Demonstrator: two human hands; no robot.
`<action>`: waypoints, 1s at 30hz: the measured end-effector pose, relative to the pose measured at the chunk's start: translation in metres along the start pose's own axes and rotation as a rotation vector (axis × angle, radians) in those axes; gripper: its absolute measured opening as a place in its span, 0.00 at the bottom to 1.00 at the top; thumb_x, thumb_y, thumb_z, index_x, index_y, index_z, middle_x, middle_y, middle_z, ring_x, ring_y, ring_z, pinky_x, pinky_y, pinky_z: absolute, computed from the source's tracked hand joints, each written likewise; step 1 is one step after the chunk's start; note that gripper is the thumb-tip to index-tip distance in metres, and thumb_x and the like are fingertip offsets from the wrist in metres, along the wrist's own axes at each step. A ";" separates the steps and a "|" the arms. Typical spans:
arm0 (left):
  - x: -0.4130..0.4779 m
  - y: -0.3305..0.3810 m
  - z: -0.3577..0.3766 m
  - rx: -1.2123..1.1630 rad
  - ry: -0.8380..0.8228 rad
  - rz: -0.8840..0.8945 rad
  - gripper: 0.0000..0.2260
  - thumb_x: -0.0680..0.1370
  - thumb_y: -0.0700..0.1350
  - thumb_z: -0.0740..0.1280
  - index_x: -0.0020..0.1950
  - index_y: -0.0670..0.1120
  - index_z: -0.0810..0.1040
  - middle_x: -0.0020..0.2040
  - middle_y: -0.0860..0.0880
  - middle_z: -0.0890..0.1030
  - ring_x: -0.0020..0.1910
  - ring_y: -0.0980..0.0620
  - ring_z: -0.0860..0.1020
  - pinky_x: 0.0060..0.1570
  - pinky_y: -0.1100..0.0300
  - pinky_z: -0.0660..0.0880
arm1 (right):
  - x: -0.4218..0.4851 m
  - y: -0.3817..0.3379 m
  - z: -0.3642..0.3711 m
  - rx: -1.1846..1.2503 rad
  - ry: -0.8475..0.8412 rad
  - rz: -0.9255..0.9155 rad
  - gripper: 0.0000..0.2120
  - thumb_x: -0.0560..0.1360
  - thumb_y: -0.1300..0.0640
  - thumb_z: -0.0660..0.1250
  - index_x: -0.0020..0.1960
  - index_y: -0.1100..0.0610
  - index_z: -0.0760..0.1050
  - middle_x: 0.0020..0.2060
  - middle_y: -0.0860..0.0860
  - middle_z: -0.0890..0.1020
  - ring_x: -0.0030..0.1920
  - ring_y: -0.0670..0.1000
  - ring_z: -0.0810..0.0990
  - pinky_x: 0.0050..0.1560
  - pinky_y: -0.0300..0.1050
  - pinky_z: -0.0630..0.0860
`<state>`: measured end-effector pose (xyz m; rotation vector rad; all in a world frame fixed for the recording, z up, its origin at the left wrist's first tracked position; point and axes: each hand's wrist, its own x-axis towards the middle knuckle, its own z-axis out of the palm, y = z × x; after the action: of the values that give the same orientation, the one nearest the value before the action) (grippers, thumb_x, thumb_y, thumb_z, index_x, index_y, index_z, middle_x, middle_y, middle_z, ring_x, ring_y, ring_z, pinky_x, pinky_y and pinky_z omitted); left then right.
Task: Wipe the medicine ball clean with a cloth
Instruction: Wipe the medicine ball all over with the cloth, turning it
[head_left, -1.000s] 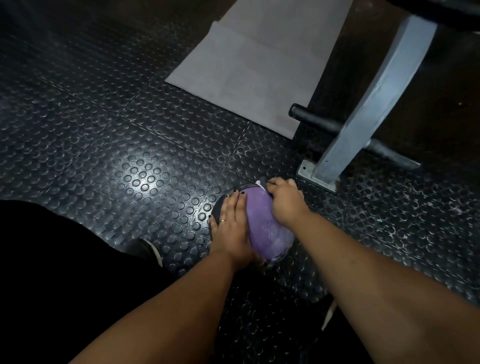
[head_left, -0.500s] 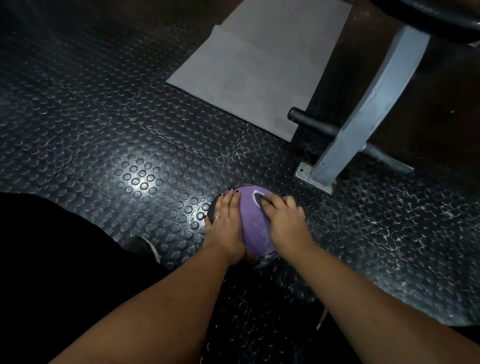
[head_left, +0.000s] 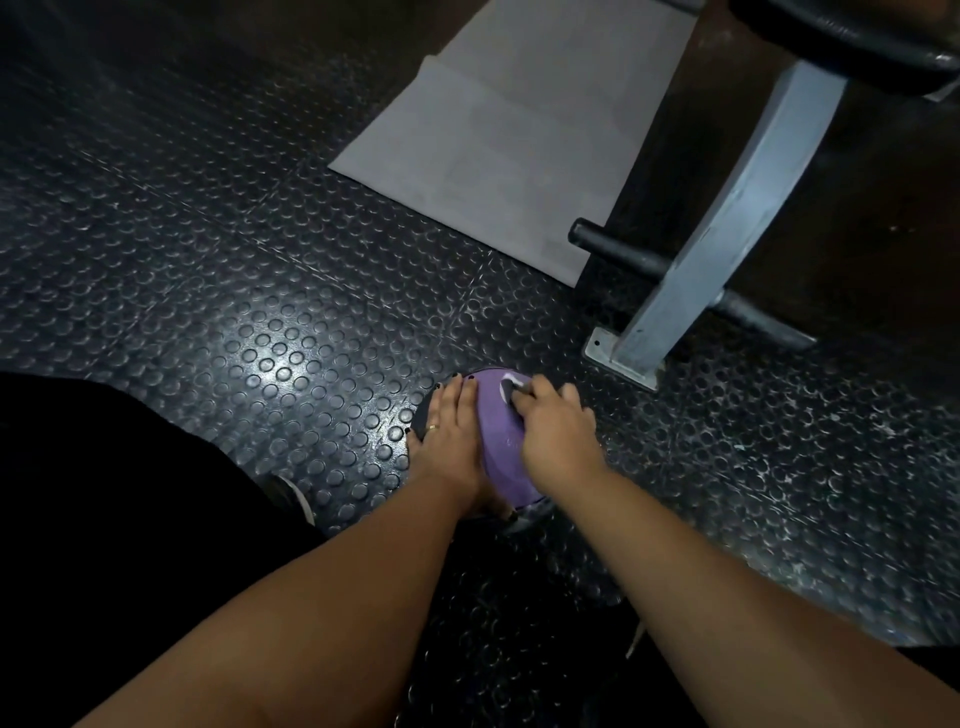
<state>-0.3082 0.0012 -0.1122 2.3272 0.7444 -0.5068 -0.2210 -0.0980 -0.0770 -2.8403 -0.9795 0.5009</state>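
Ball: purple top, dark left flank, resting on the studded black floor between both hands. Left hand lies flat on the left flank, fingers straight and together. Right hand covers the right side, fingers curled onto a pale cloth; only a scrap shows at the fingertips. Grey bench leg stands just beyond, crossed by a black bar; grey mat lies farther off

Glossy studded rubber floor; matt grey mat; painted, scuffed metal frame; matt purple ball.
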 end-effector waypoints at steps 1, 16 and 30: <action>-0.002 -0.001 0.000 -0.003 0.008 0.008 0.71 0.57 0.60 0.84 0.79 0.51 0.31 0.79 0.54 0.31 0.79 0.51 0.35 0.75 0.33 0.51 | -0.009 0.001 0.002 -0.027 -0.003 -0.007 0.23 0.77 0.60 0.59 0.71 0.49 0.66 0.67 0.46 0.66 0.61 0.55 0.64 0.59 0.51 0.67; -0.010 -0.006 0.011 0.035 0.043 0.043 0.73 0.57 0.61 0.83 0.78 0.50 0.27 0.79 0.54 0.30 0.79 0.49 0.33 0.76 0.35 0.51 | 0.056 -0.003 -0.001 -0.082 -0.119 0.030 0.19 0.78 0.61 0.56 0.66 0.51 0.72 0.67 0.48 0.66 0.64 0.58 0.63 0.61 0.57 0.66; -0.008 -0.015 0.009 -0.019 0.080 0.042 0.68 0.60 0.60 0.81 0.79 0.52 0.30 0.79 0.56 0.31 0.80 0.51 0.35 0.77 0.38 0.52 | -0.032 0.005 0.020 -0.167 0.145 -0.283 0.27 0.68 0.55 0.57 0.67 0.47 0.72 0.62 0.45 0.76 0.49 0.57 0.76 0.44 0.50 0.71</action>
<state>-0.3255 0.0016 -0.1211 2.3520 0.7320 -0.3884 -0.2481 -0.1220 -0.0881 -2.7590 -1.4229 0.1903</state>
